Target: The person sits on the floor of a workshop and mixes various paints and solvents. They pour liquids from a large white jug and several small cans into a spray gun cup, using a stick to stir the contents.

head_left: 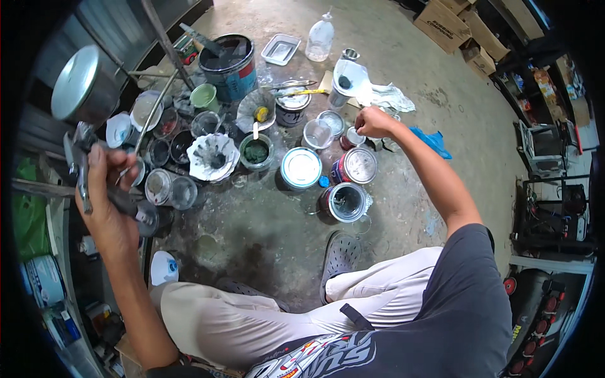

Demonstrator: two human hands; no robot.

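On the left, my left hand [107, 195] is wrapped round a spray gun [79, 160], its metal body raised off the floor. A large silver cup [77, 82] shows just above it; I cannot tell exactly how they join. My right hand [375, 123] reaches forward with its fingers pinched together over a small red can [350, 138]. Whatever those fingers grip is too small to make out. Right beside that can stand clear plastic cups [317, 134] and a paint can with a silver lid [360, 165]. Closer to me is an opened can [346, 201].
A big paint bucket [228, 72] stands far left, near a cup of dark green paint [256, 151] with a stick in it. A white-lidded can [301, 167], a paper strainer [214, 157] and a clear bottle [320, 39] share the floor. Cardboard boxes [441, 25] lie far right.
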